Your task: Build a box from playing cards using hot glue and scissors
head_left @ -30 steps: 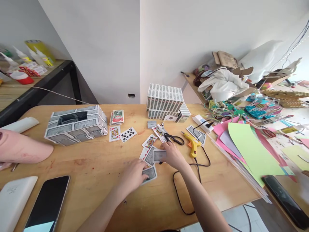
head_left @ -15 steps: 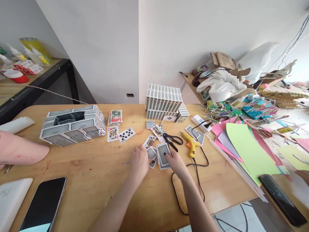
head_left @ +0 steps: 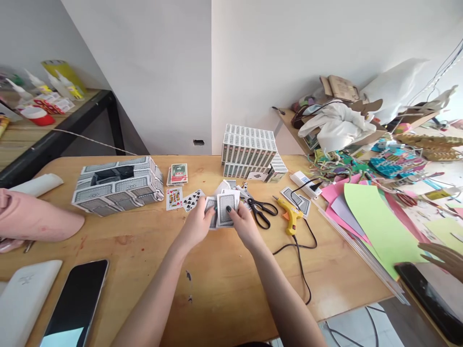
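Observation:
Both my hands hold playing cards in front of me, backs up, the two lots overlapping in the middle. My left hand (head_left: 197, 219) pinches one lot of playing cards (head_left: 211, 205) with the thumb on top. In my right hand (head_left: 245, 222) is another lot of playing cards (head_left: 224, 212), likewise under the thumb. Just right of them lie black-handled scissors (head_left: 262, 212), partly over loose cards. To the left, a king (head_left: 174, 198) and a ten of spades (head_left: 192, 199) lie face up. A box covered in cards (head_left: 119, 185) stands farther left.
A block of stacked card boxes (head_left: 249, 149) stands at the back. A yellow glue gun (head_left: 290, 216) with its cord lies right, near a white power strip (head_left: 306, 184) and coloured paper (head_left: 372, 217). A phone (head_left: 75, 299) is front left; another person's hand (head_left: 443, 258) shows at right.
My hands have lifted the cards from the table and brought them together, a little to the left. The other person's hand at the right edge has come farther into view.

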Action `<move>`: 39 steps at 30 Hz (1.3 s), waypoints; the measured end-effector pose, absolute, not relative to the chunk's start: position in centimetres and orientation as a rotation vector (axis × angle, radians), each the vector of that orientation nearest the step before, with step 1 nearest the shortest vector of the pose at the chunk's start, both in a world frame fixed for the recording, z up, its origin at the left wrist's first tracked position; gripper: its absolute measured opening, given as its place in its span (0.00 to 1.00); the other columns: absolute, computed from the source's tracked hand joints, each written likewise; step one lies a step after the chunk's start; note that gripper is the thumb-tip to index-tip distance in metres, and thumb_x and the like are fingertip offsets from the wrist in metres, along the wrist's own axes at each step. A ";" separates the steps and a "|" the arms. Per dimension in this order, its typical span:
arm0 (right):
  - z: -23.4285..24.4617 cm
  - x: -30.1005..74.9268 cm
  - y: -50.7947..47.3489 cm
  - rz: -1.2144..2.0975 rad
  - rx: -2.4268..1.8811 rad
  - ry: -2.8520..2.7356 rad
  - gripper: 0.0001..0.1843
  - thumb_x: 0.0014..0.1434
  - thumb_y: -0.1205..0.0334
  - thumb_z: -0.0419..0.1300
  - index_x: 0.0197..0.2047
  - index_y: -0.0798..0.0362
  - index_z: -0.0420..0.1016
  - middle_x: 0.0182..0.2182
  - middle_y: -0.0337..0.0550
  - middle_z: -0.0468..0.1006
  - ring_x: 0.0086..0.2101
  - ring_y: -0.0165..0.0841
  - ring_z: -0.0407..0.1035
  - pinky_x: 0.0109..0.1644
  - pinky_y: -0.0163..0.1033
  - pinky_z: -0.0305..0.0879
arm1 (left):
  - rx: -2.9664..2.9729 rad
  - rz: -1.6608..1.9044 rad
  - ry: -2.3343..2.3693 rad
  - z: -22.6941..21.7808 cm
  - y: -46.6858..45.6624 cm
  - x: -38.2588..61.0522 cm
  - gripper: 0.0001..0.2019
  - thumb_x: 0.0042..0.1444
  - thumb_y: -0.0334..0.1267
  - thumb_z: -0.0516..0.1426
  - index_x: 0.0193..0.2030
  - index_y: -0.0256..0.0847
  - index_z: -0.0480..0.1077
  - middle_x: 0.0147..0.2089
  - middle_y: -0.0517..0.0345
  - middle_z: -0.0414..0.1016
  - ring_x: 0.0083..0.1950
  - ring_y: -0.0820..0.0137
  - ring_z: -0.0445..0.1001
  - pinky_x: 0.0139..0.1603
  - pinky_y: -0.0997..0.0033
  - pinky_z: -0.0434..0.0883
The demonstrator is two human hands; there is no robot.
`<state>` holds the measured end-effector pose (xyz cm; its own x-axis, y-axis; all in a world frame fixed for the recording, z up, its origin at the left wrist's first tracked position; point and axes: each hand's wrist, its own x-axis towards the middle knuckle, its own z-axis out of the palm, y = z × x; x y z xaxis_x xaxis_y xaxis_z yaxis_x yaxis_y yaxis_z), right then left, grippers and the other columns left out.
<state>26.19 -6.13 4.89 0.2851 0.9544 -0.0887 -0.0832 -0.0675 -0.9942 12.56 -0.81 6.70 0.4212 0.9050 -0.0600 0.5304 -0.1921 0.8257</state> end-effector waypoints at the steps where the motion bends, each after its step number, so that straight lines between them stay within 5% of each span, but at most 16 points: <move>1: 5.1 25.9 -5.9 0.995 -1.297 -0.921 0.13 0.55 0.56 0.53 0.43 0.52 0.62 0.39 0.44 0.73 0.41 0.36 0.68 0.46 0.42 0.66 | 1.826 0.704 1.152 7.0 -0.7 12.6 0.12 0.60 0.40 0.45 0.49 0.42 0.57 0.47 0.51 0.69 0.49 0.65 0.68 0.46 0.66 0.65; 7: 3.3 24.0 -6.2 0.850 -1.248 -1.021 0.20 0.56 0.62 0.53 0.52 0.48 0.54 0.39 0.46 0.71 0.40 0.35 0.69 0.46 0.44 0.67 | 1.623 0.897 0.975 4.0 -2.2 13.4 0.20 0.59 0.45 0.47 0.55 0.42 0.49 0.48 0.51 0.63 0.47 0.68 0.67 0.50 0.66 0.65; 12: 2.2 22.8 -6.8 0.837 -1.229 -1.089 0.08 0.57 0.61 0.53 0.41 0.50 0.61 0.39 0.46 0.68 0.41 0.34 0.67 0.47 0.44 0.67 | 1.618 1.034 1.028 1.8 -4.0 14.5 0.14 0.57 0.43 0.50 0.47 0.43 0.52 0.45 0.53 0.61 0.47 0.68 0.66 0.49 0.63 0.66; 17: 1.7 22.4 -6.8 0.818 -1.184 -1.105 0.14 0.55 0.63 0.54 0.46 0.50 0.57 0.41 0.47 0.66 0.42 0.35 0.66 0.47 0.44 0.66 | 1.603 1.135 1.082 1.7 -4.1 14.5 0.22 0.52 0.43 0.55 0.49 0.43 0.48 0.44 0.54 0.58 0.47 0.69 0.64 0.48 0.64 0.66; 24: -0.4 23.6 -6.6 0.840 -1.455 -1.300 0.18 0.50 0.71 0.52 0.46 0.52 0.63 0.40 0.48 0.70 0.41 0.37 0.67 0.47 0.47 0.65 | 1.715 0.837 1.115 1.3 -2.9 13.6 0.08 0.55 0.38 0.51 0.41 0.42 0.57 0.40 0.57 0.65 0.42 0.70 0.68 0.45 0.67 0.67; 28: 0.9 24.8 -7.3 0.822 -1.456 -1.288 0.21 0.49 0.70 0.56 0.49 0.52 0.64 0.43 0.48 0.71 0.45 0.37 0.66 0.49 0.47 0.64 | 1.748 0.836 1.245 2.3 -0.9 11.3 0.08 0.55 0.36 0.50 0.42 0.42 0.60 0.39 0.56 0.69 0.40 0.68 0.70 0.42 0.66 0.68; 31: 2.5 25.2 -8.6 1.168 -1.205 -1.359 0.19 0.53 0.62 0.58 0.49 0.51 0.65 0.43 0.47 0.73 0.43 0.33 0.69 0.44 0.40 0.68 | 1.611 1.077 1.400 3.1 0.3 8.6 0.15 0.53 0.39 0.53 0.48 0.41 0.58 0.43 0.52 0.69 0.42 0.66 0.71 0.43 0.66 0.69; 35: 3.0 24.9 -8.7 1.892 -0.627 -1.699 0.23 0.47 0.48 0.63 0.41 0.55 0.73 0.29 0.42 0.78 0.28 0.31 0.73 0.30 0.36 0.69 | 1.425 1.183 1.460 3.0 0.6 5.5 0.25 0.51 0.44 0.56 0.54 0.42 0.54 0.47 0.49 0.70 0.43 0.66 0.72 0.42 0.67 0.70; 37: 2.7 24.8 -7.3 1.737 -0.801 -1.626 0.21 0.48 0.47 0.61 0.39 0.55 0.74 0.28 0.42 0.77 0.29 0.32 0.73 0.33 0.39 0.70 | 1.395 1.077 1.499 2.7 0.2 4.6 0.23 0.52 0.46 0.54 0.53 0.42 0.58 0.45 0.51 0.72 0.41 0.66 0.73 0.39 0.68 0.70; 39: 2.6 24.8 -5.5 1.237 -1.178 -1.398 0.14 0.52 0.53 0.59 0.40 0.53 0.72 0.35 0.45 0.77 0.37 0.34 0.72 0.43 0.43 0.68 | 1.411 0.931 1.513 2.4 -0.5 4.2 0.20 0.52 0.48 0.53 0.50 0.42 0.62 0.43 0.52 0.73 0.37 0.66 0.73 0.35 0.68 0.70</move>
<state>24.78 -5.53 2.59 -0.1404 0.9895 0.0328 0.0883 0.0455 -0.9951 4.17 -0.47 2.36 -0.0071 0.9958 -0.0913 0.3668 0.0876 0.9262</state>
